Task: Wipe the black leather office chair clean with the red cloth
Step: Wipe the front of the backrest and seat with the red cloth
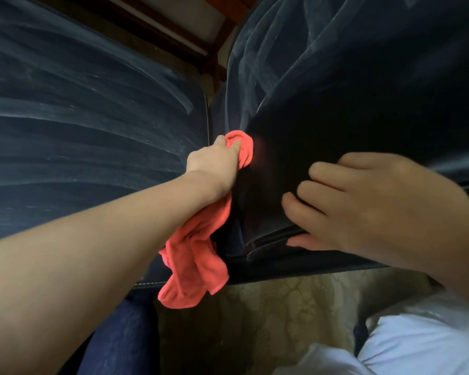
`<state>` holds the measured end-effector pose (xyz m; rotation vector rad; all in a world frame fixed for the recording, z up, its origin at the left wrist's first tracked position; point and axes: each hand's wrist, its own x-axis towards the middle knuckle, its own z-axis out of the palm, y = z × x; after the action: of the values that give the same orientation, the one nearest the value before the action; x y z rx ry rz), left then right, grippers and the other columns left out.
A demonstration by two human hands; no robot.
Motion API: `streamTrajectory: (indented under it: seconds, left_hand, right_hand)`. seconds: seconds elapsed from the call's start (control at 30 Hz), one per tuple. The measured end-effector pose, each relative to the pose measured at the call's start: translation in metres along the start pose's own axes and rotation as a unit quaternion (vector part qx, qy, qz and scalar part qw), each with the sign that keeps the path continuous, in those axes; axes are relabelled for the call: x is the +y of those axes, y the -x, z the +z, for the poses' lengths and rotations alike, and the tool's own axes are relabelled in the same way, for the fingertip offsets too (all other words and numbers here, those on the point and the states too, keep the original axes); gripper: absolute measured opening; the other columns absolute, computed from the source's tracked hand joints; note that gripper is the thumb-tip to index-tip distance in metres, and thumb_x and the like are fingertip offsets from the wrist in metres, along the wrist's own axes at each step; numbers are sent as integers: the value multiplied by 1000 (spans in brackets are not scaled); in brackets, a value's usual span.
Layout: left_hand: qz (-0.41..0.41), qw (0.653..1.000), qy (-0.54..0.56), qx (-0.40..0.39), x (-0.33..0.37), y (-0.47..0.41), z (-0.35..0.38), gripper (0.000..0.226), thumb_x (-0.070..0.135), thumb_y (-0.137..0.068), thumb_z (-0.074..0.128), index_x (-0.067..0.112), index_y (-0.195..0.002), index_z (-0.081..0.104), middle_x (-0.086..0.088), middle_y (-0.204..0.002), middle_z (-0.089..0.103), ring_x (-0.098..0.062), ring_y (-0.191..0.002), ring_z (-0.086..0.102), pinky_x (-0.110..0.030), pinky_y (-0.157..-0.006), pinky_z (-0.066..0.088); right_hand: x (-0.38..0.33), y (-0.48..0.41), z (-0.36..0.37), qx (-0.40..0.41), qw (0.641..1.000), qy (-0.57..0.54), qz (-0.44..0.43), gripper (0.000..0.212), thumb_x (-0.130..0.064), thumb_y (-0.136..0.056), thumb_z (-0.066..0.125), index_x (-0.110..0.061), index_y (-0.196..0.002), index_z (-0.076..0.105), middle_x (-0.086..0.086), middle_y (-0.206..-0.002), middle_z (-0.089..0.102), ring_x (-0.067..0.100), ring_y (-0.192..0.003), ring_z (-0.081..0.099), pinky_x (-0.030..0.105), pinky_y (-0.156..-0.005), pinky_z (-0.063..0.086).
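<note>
The black leather chair fills the view: one dusty, streaked panel on the left and another panel on the right, with a seam between them. My left hand is shut on the red cloth and presses its bunched end into the seam at the centre. The rest of the cloth hangs down below my wrist. My right hand grips the lower edge of the right panel, fingers on top and thumb underneath.
Dark wooden furniture shows behind the chair at the top. A pale patterned floor lies below. White fabric sits at the bottom right, and dark blue clothing at the bottom left.
</note>
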<state>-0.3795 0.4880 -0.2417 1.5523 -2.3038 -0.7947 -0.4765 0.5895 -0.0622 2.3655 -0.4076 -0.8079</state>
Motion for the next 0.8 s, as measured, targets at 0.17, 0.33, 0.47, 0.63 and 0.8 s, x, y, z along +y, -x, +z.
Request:
streamTrajectory:
  seconds: [0.17,0.33,0.47,0.63,0.8]
  left_hand:
    - [54,993,-91,-57,-8,27,15,52,8,-97,33,23,-147,26,-9,-138,35,-33,-114,55,-36,-71,34]
    - [106,984,-116,-86,-14,60,27,52,11,-98,34,27,-147,27,-5,-141,33,-30,-115,53,-33,-72,35]
    - [134,983,-92,-90,-15,84,27,49,10,-97,35,24,-144,30,-4,-135,36,-27,-109,55,-33,-70,36]
    - [160,978,25,-128,-16,122,36,22,8,-90,43,27,-100,43,2,-116,41,-23,-93,59,-36,-71,47]
    - [154,976,120,-97,-23,145,43,21,14,-91,44,28,-106,48,11,-100,35,-15,-87,55,-33,-64,44]
  right_hand:
    - [0,-1,-5,0,1000,9,1,40,-42,-93,41,-10,-94,65,4,-73,56,22,-68,56,33,-59,46]
    - [0,-1,-6,1,1000,11,3,41,-45,-93,42,-11,-91,66,2,-72,56,20,-66,56,32,-58,46]
    - [0,-2,-8,2,1000,13,5,41,-46,-93,43,-12,-90,66,1,-72,57,20,-66,56,31,-58,46]
    - [1,-3,-10,5,1000,-8,11,41,-45,-92,45,-12,-89,67,2,-72,58,19,-65,57,31,-56,47]
    - [1,-3,-12,2,1000,-14,10,41,-45,-92,44,-11,-88,67,2,-72,58,19,-65,57,31,-55,47]
